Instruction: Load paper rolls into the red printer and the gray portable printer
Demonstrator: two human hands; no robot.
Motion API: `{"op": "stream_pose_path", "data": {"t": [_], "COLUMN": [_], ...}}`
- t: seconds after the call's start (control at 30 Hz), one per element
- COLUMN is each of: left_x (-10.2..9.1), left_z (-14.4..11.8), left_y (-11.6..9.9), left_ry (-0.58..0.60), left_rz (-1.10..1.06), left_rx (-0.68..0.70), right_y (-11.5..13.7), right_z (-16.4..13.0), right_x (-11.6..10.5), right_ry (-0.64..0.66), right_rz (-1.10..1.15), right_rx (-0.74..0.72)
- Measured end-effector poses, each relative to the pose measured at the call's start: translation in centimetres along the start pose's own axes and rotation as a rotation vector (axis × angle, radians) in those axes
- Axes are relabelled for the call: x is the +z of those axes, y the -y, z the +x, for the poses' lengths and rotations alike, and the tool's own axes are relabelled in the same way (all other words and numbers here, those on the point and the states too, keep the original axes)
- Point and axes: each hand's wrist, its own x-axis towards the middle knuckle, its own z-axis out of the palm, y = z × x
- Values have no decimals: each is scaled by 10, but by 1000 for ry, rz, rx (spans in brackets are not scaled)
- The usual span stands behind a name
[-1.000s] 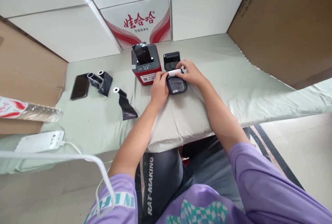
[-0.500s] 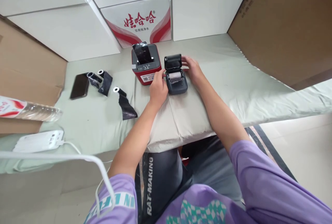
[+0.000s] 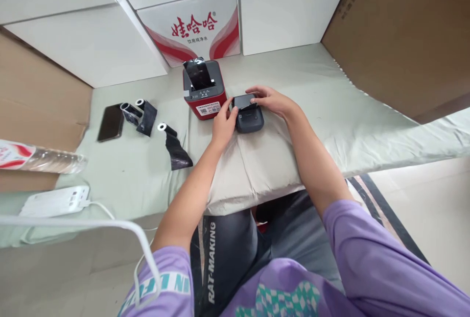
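A: Head view: both hands are on the small dark grey plastic label printer (image 3: 249, 118) lying on the pale cushion (image 3: 253, 170). The left hand (image 3: 223, 123) presses against its left side, fingers curled around the edge. The right hand (image 3: 273, 102) lies over the far end, fingertips on the flip lid (image 3: 243, 101).

B: Is the lid shut?

A: Nearly. It lies low over the body, but I cannot tell whether it has latched. No paper roll is visible, so whatever is inside is covered.

B: So what looks left?

A: My judgement: pressing the lid fully home, at most.

B: And around the hands?

A: Just left of the left hand stands a red, dark-topped box-shaped printer (image 3: 204, 92). Farther left lie black film rolls on white cores (image 3: 172, 143) and a dark phone (image 3: 110, 122).
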Motion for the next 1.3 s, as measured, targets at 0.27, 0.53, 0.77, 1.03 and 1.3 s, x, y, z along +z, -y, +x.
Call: {"op": "stream_pose_path", "data": {"t": [0.27,0.53,0.77,1.03,1.3], "left_x": [0,1,-3,-8,-18], "left_z": [17,5,2,1,1], "left_y": [-4,-5,-5,2,-5], "left_ry": [90,51,-134,-311,-500], "left_rz": [-368,-346,-341,-214,-135], "left_rx": [-277,-63,4,87,187], "right_y": [-2,-10,-6,1,0], "right_z": [3,-16,-60,-57,23], "right_x": [2,15,67,104,32], "right_ry": [63,-241,-386,-653,-869], "right_rz": [-50,-31,-230,-587,-582], "right_rx": [-43,2,7,-5,-9]}}
